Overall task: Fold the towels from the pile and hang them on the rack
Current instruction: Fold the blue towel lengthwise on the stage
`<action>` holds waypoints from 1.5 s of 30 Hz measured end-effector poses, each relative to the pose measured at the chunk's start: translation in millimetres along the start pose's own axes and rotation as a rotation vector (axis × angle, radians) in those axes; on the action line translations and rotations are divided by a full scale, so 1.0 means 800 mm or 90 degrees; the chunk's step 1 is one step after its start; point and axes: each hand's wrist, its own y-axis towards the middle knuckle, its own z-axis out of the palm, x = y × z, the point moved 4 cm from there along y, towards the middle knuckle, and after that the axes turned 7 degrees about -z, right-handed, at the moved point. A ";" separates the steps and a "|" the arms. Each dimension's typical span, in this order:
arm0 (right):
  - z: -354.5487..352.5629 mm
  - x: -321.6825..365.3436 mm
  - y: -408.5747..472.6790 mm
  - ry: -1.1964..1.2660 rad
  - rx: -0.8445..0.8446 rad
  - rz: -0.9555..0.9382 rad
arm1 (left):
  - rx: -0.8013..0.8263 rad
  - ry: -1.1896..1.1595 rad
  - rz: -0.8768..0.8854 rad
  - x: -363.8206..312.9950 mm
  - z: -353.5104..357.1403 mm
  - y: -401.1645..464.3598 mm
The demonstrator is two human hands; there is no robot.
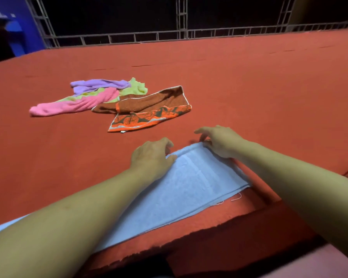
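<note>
A light blue towel (pixel 181 189) lies flat and folded lengthwise on the red table cover, near the front edge. My left hand (pixel 152 155) pinches its far left corner with curled fingers. My right hand (pixel 219 140) pinches the far right corner. Farther back lies the pile: a pink towel (pixel 74 105), a purple towel (pixel 96 85), a yellow-green towel (pixel 136 88) and a brown and orange patterned towel (pixel 149 109). No rack for hanging is clearly in view.
The red cloth-covered table (pixel 249 87) stretches wide to the back and right. A grey metal lattice frame (pixel 181 34) runs along its far edge. A blue object (pixel 16 35) stands at the far left. The table's ragged front edge (pixel 189 235) is close to me.
</note>
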 end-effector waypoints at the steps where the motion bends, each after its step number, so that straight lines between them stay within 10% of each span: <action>1: 0.002 -0.002 0.002 -0.004 0.005 -0.006 | 0.001 -0.002 -0.006 0.000 0.002 0.001; 17: -0.051 -0.006 -0.112 0.137 -0.146 -0.036 | -0.053 -0.222 0.116 -0.052 -0.016 -0.077; 34: -0.043 0.015 -0.204 0.135 -0.026 -0.049 | 0.090 -0.223 0.116 -0.066 0.007 -0.144; 45: -0.043 0.137 -0.147 0.185 -0.184 -0.143 | -0.065 -0.217 0.097 -0.016 -0.044 -0.162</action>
